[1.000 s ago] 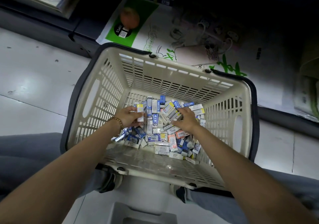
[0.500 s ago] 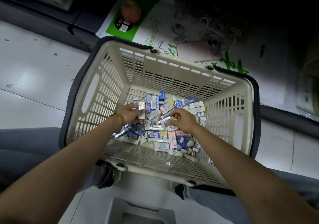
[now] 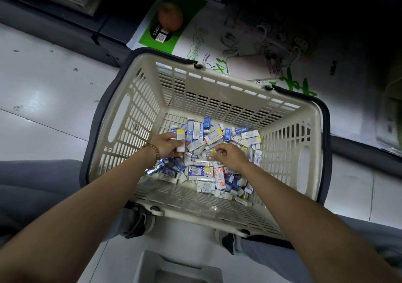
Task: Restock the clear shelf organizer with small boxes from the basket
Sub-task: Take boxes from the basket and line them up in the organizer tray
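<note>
A cream plastic basket (image 3: pixel 139 117) with dark handles stands on the floor between my knees. Its bottom holds a loose heap of small boxes (image 3: pixel 208 169), mostly white and blue, a few yellow or orange. My left hand (image 3: pixel 167 144), with a bead bracelet at the wrist, is inside the basket and grips a small stack of white boxes with a yellow end (image 3: pixel 180 138). My right hand (image 3: pixel 228 155) is over the middle of the heap and pinches one small yellow-tipped box (image 3: pixel 212 151) between its fingertips. The clear organizer is not identifiable here.
A grey plastic stool or bin (image 3: pixel 176 267) sits at the bottom edge between my legs. Beyond the basket lie printed cartons, one with a green panel and an orange picture (image 3: pixel 169 19). Dark shelf bases (image 3: pixel 87 30) run along the top left over the pale tiled floor (image 3: pixel 43 99).
My right hand has pulled back from the far boxes toward the middle of the heap and lifted one small box. My left hand has kept its stack, nearly still.
</note>
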`<state>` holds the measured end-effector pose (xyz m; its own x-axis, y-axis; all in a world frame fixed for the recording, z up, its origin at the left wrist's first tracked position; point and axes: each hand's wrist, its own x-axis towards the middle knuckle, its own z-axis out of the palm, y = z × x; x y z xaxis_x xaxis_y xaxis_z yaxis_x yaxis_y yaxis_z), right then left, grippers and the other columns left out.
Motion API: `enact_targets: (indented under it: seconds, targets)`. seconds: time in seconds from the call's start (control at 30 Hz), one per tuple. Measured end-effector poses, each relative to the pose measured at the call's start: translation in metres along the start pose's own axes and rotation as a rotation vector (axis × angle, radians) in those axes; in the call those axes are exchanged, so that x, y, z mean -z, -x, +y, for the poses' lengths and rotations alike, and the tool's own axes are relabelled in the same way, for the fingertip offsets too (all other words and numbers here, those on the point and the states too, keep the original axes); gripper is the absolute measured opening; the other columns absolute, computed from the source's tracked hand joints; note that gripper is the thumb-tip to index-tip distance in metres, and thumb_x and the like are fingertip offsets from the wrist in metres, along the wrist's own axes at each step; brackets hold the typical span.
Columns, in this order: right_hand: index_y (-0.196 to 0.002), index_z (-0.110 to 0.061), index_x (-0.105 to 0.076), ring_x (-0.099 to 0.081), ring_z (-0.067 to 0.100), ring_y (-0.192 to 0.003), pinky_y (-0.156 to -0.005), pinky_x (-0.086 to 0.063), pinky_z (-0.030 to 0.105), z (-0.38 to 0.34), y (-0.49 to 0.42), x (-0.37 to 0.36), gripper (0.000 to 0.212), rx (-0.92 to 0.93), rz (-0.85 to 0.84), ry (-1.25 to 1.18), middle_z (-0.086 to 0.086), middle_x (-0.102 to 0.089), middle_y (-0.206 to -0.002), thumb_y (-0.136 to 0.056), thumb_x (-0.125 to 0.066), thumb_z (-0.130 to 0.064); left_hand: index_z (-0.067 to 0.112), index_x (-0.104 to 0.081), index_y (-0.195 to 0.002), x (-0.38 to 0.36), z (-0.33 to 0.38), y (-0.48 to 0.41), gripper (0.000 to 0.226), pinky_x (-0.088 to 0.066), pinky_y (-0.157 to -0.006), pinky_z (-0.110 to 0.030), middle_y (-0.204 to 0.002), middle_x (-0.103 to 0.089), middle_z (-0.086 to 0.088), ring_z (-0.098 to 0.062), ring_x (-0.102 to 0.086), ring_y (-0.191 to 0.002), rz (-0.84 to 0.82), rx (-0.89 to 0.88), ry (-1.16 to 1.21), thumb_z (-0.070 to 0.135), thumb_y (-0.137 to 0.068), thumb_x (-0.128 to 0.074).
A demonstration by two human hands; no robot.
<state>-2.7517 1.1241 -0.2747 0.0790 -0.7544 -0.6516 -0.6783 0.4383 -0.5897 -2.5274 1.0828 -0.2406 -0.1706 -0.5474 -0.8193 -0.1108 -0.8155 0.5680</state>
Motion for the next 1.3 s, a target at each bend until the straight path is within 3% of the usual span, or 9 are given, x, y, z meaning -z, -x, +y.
enact_targets:
  seconds: [0.17, 0.3, 0.47, 0.63, 0.77, 0.87, 1.0, 1.17, 1.3]
  targets:
    - [-0.078, -0.006, -0.057, -0.036, 0.015, -0.061, -0.062, -0.035, 0.024, -0.019, 0.016, 0.025, 0.024, 0.018, 0.062, -0.226, -0.001, -0.038, -0.064, -0.093, -0.057, -0.026, 0.003, -0.057, -0.109, -0.004, 0.009, 0.009, 0.035, -0.058, -0.063, -0.027, -0.110, -0.067, -0.012, -0.020, -0.066, -0.084, -0.001, 0.059, 0.125, 0.034, -0.094, -0.049]
    - [-0.115, -0.009, -0.064, -0.055, 0.005, -0.075, -0.066, -0.046, 0.022, -0.067, 0.033, 0.067, 0.036, 0.014, 0.246, -0.490, -0.003, -0.062, -0.101, -0.094, -0.052, -0.036, 0.005, -0.050, -0.121, -0.029, 0.045, 0.034, 0.058, -0.056, -0.077, -0.030, -0.125, -0.057, -0.012, -0.025, -0.061, -0.103, -0.100, -0.046, 0.189, 0.054, -0.088, -0.047]
    - [-0.089, -0.019, -0.069, -0.063, 0.006, -0.066, -0.054, -0.046, 0.017, -0.139, 0.079, 0.106, 0.025, 0.075, 0.205, -0.779, -0.007, -0.071, -0.075, -0.090, -0.056, -0.041, 0.012, -0.050, -0.128, -0.061, 0.113, 0.094, 0.059, -0.044, -0.102, -0.038, -0.130, -0.053, -0.009, -0.021, -0.053, -0.119, -0.237, -0.332, 0.029, 0.052, -0.085, -0.052]
    - [-0.091, -0.018, -0.069, -0.055, 0.000, -0.053, -0.047, -0.045, 0.014, -0.187, 0.135, 0.127, 0.022, 0.250, 0.279, -0.701, -0.010, -0.063, -0.066, -0.093, -0.053, -0.033, 0.008, -0.056, -0.093, -0.068, 0.169, 0.150, 0.012, -0.057, -0.074, -0.023, -0.093, -0.063, -0.007, -0.015, -0.062, -0.085, -0.221, -0.558, 0.083, 0.020, -0.093, -0.053]
    - [-0.104, -0.018, -0.064, -0.060, 0.003, -0.072, -0.058, -0.049, 0.015, -0.206, 0.170, 0.141, 0.025, 0.379, 0.346, -0.482, -0.004, -0.064, -0.089, -0.089, -0.058, -0.038, 0.009, -0.060, -0.098, -0.057, 0.192, 0.182, 0.019, -0.056, -0.064, -0.020, -0.085, -0.070, 0.002, -0.007, -0.065, -0.077, -0.243, -0.632, 0.002, 0.025, -0.087, -0.061]
    - [-0.122, -0.015, -0.055, -0.060, 0.009, -0.091, -0.077, -0.052, 0.018, -0.213, 0.182, 0.151, 0.042, 0.542, 0.344, -0.463, 0.000, -0.061, -0.105, -0.083, -0.069, -0.014, 0.012, -0.059, -0.097, -0.048, 0.199, 0.195, 0.032, -0.055, -0.064, -0.020, -0.064, -0.069, 0.010, 0.000, -0.065, -0.059, -0.297, -0.626, -0.051, 0.032, -0.074, -0.071]
    - [-0.124, -0.015, -0.055, -0.061, 0.004, -0.079, -0.076, -0.052, 0.016, -0.226, 0.186, 0.160, 0.047, 0.606, 0.291, -0.421, -0.002, -0.063, -0.099, -0.080, -0.069, -0.003, 0.012, -0.059, -0.094, -0.052, 0.201, 0.201, 0.044, -0.058, -0.067, -0.028, -0.069, -0.071, 0.005, -0.010, -0.069, -0.068, -0.297, -0.612, -0.099, 0.036, -0.060, -0.075]
    - [-0.134, -0.016, -0.046, -0.063, 0.010, -0.089, -0.084, -0.051, 0.022, -0.222, 0.182, 0.164, 0.055, 0.516, 0.218, -0.405, 0.008, -0.060, -0.121, -0.084, -0.067, -0.008, 0.009, -0.059, -0.098, -0.065, 0.200, 0.199, 0.028, -0.058, -0.063, -0.026, -0.082, -0.072, -0.002, -0.014, -0.071, -0.071, -0.213, -0.555, -0.090, 0.030, -0.081, -0.067]
    - [-0.130, -0.021, -0.048, -0.064, 0.011, -0.091, -0.079, -0.051, 0.019, -0.218, 0.181, 0.171, 0.045, 0.468, 0.170, -0.569, 0.007, -0.066, -0.112, -0.089, -0.060, -0.008, 0.009, -0.058, -0.100, -0.066, 0.208, 0.198, 0.018, -0.058, -0.058, -0.023, -0.087, -0.064, -0.005, -0.018, -0.068, -0.068, -0.164, -0.505, 0.097, 0.024, -0.094, -0.050]
